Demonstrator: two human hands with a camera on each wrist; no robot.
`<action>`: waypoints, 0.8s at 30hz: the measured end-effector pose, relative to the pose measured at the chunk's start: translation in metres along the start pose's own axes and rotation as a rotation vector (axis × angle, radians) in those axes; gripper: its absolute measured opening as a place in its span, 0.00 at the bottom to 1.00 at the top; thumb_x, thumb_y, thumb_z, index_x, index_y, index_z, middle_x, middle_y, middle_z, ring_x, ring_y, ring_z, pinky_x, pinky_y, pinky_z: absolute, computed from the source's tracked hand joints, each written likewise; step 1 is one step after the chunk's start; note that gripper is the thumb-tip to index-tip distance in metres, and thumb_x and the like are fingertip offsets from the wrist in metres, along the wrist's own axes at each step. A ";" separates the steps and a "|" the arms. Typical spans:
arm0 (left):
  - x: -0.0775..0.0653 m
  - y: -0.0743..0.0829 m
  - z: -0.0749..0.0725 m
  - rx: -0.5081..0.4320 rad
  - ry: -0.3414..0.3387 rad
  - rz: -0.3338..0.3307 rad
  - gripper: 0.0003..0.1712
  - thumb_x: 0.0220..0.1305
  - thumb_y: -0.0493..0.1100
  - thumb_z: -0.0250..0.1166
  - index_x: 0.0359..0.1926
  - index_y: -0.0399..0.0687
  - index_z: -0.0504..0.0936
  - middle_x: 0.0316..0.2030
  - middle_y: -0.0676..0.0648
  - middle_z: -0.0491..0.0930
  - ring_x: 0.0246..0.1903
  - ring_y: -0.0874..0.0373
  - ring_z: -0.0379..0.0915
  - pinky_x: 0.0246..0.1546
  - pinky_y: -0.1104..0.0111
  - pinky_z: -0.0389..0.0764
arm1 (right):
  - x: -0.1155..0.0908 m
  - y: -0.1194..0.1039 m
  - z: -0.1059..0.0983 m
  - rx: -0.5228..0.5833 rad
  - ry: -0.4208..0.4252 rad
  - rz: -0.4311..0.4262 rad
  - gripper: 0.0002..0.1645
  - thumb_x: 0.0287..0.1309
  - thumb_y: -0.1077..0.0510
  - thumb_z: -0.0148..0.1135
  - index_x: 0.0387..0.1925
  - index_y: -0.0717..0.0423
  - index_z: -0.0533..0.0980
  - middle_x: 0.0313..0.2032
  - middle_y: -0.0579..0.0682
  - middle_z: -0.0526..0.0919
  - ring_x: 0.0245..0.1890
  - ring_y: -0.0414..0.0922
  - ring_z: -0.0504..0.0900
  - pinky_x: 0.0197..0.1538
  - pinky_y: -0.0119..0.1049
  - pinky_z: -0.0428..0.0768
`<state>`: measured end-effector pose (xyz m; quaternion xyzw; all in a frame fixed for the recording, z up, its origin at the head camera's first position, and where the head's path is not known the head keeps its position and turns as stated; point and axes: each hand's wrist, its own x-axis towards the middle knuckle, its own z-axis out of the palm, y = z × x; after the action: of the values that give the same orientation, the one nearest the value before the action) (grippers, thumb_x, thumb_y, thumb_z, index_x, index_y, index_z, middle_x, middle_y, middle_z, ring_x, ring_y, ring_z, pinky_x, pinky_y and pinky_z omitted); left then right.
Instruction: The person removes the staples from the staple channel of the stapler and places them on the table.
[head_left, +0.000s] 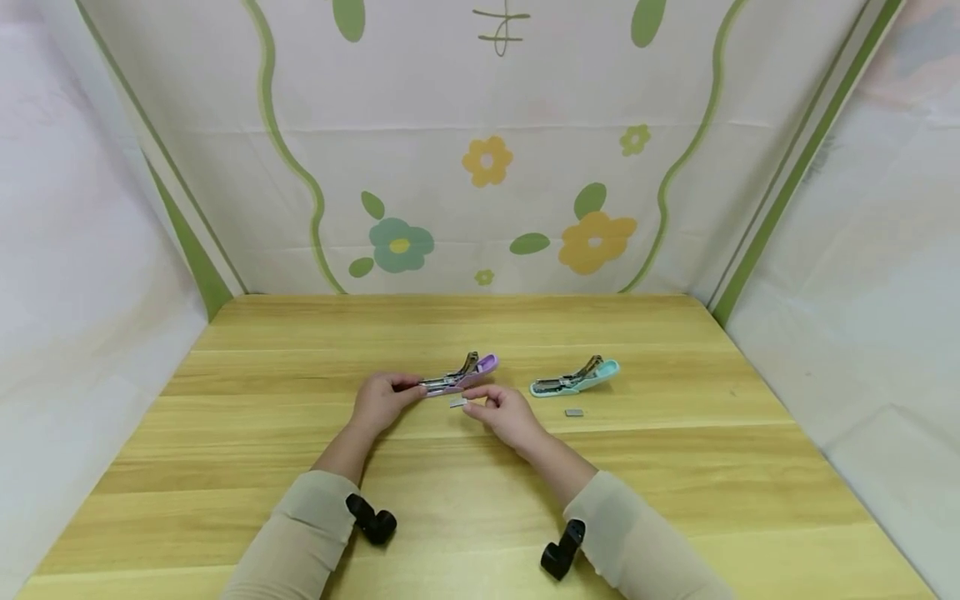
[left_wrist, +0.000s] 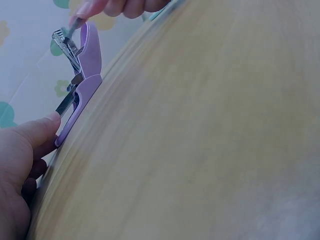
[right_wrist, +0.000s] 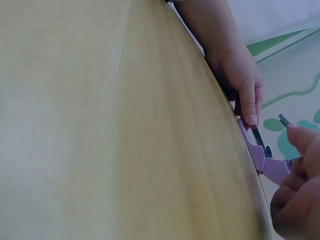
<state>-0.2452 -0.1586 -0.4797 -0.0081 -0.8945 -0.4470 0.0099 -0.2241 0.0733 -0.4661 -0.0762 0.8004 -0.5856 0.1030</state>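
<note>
A purple stapler [head_left: 487,364] lies opened up on the table, its metal staple channel exposed and its top part tilted up at the far end. My left hand [head_left: 377,405] pinches the near end of it, thumb on the metal channel [left_wrist: 66,103] and fingers at the base. Between thumb and fingertips, my right hand [head_left: 512,418] holds a short grey strip of staples [head_left: 457,403]. That strip is raised off the table, close beside the stapler; in the right wrist view the strip [right_wrist: 284,120] sticks out past the thumb.
To the right, a mint-green stapler [head_left: 598,375] also lies opened on the wooden table [head_left: 465,517]. A second grey strip of staples [head_left: 573,412] rests just in front of it. A flower-printed cloth [head_left: 420,150] hangs behind the table's far edge, with pale cloth at both sides.
</note>
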 end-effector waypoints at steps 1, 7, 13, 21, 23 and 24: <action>0.000 0.000 0.000 0.001 0.001 0.001 0.16 0.59 0.51 0.71 0.46 0.49 0.88 0.46 0.45 0.86 0.48 0.50 0.78 0.52 0.55 0.77 | -0.001 0.001 -0.001 -0.010 0.002 0.006 0.14 0.58 0.57 0.69 0.45 0.56 0.84 0.14 0.41 0.64 0.15 0.37 0.60 0.19 0.25 0.58; 0.001 0.000 -0.001 -0.009 0.000 -0.005 0.17 0.59 0.51 0.71 0.46 0.49 0.88 0.47 0.43 0.84 0.49 0.48 0.76 0.53 0.54 0.75 | -0.005 0.005 -0.003 -0.068 0.021 0.032 0.13 0.56 0.57 0.70 0.43 0.55 0.85 0.14 0.41 0.65 0.15 0.37 0.61 0.18 0.25 0.58; 0.001 -0.001 0.000 -0.004 0.003 0.001 0.17 0.58 0.51 0.72 0.46 0.49 0.88 0.46 0.43 0.84 0.50 0.48 0.75 0.54 0.54 0.74 | -0.008 0.002 -0.002 -0.165 0.019 0.029 0.12 0.55 0.57 0.70 0.42 0.55 0.85 0.16 0.41 0.68 0.17 0.37 0.64 0.20 0.25 0.62; 0.000 0.000 -0.001 -0.011 0.002 0.002 0.16 0.59 0.50 0.71 0.46 0.48 0.88 0.45 0.44 0.84 0.49 0.49 0.76 0.52 0.55 0.74 | -0.008 -0.001 0.000 -0.352 0.022 0.040 0.11 0.54 0.55 0.71 0.40 0.51 0.86 0.25 0.45 0.76 0.25 0.40 0.69 0.28 0.30 0.68; 0.000 0.000 -0.001 -0.008 0.002 0.000 0.16 0.59 0.50 0.71 0.46 0.48 0.88 0.46 0.44 0.84 0.49 0.48 0.75 0.52 0.55 0.74 | -0.007 -0.002 0.000 -0.390 0.020 0.060 0.10 0.54 0.55 0.71 0.40 0.49 0.86 0.27 0.46 0.78 0.27 0.40 0.69 0.31 0.31 0.68; 0.000 0.000 -0.002 -0.009 0.002 -0.002 0.16 0.59 0.50 0.71 0.46 0.48 0.88 0.45 0.44 0.84 0.49 0.48 0.75 0.52 0.55 0.74 | -0.007 -0.003 0.000 -0.407 0.016 0.061 0.10 0.54 0.55 0.71 0.39 0.49 0.86 0.29 0.47 0.80 0.27 0.41 0.70 0.32 0.32 0.68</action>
<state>-0.2448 -0.1598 -0.4785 -0.0069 -0.8923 -0.4512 0.0103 -0.2173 0.0743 -0.4630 -0.0663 0.9049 -0.4090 0.0969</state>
